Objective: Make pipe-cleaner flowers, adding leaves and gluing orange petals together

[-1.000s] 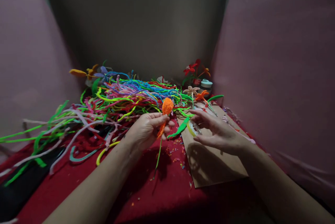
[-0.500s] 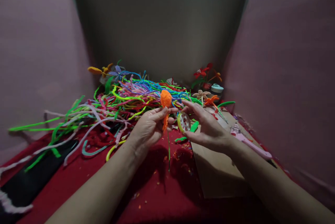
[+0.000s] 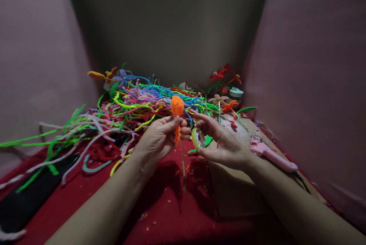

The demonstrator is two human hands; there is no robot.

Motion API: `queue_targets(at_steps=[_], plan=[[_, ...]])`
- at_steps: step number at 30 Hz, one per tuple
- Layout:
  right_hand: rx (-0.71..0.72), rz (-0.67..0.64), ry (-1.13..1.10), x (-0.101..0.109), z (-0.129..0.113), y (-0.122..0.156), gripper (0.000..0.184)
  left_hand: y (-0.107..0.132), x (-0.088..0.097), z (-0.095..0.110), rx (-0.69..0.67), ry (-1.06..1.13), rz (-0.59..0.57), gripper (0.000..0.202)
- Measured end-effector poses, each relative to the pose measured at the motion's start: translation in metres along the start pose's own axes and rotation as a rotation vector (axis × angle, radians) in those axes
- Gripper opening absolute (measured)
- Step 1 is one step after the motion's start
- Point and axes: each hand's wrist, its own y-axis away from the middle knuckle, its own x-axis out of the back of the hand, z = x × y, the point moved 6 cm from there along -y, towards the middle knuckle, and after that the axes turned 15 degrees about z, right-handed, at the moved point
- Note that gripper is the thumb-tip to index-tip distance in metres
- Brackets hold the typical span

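Note:
My left hand [image 3: 160, 140] pinches an orange fuzzy flower bud [image 3: 177, 107] just below its head; its thin green stem [image 3: 182, 161] hangs down over the red cloth. My right hand [image 3: 225, 144] holds a small roll of tape [image 3: 198, 138] between thumb and fingers, close beside the bud's stem. Both hands hover above the red cloth [image 3: 171, 207], in front of a big heap of coloured pipe cleaners [image 3: 134, 109].
A brown cardboard sheet [image 3: 231, 195] lies under my right forearm. A pink glue gun [image 3: 270, 153] rests at the right. Finished pipe-cleaner flowers [image 3: 223, 77] and a small teal-lidded jar [image 3: 236, 93] stand at the back right. Pink walls close in both sides.
My right hand has lifted the tape roll off the cardboard and brought it left to the bud's stem. The view has shifted, bringing the glue gun into sight.

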Motion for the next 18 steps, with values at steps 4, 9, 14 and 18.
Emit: queue_targets(at_steps=[4,9,14,18], plan=[[-0.037,-0.007,0.007,0.002,0.003,0.001,0.073,0.002,0.002,0.006,-0.053,-0.015,-0.015,0.005],[0.144,0.031,0.131,0.007,-0.004,0.003,0.076,-0.002,0.011,0.007,-0.041,-0.09,0.09,0.007],[0.254,0.054,0.347,0.005,-0.006,0.008,0.081,-0.007,0.015,-0.003,0.075,-0.198,0.107,0.01],[0.264,0.036,0.421,0.001,-0.005,0.01,0.081,-0.005,0.013,-0.007,0.092,-0.196,0.123,0.007]])
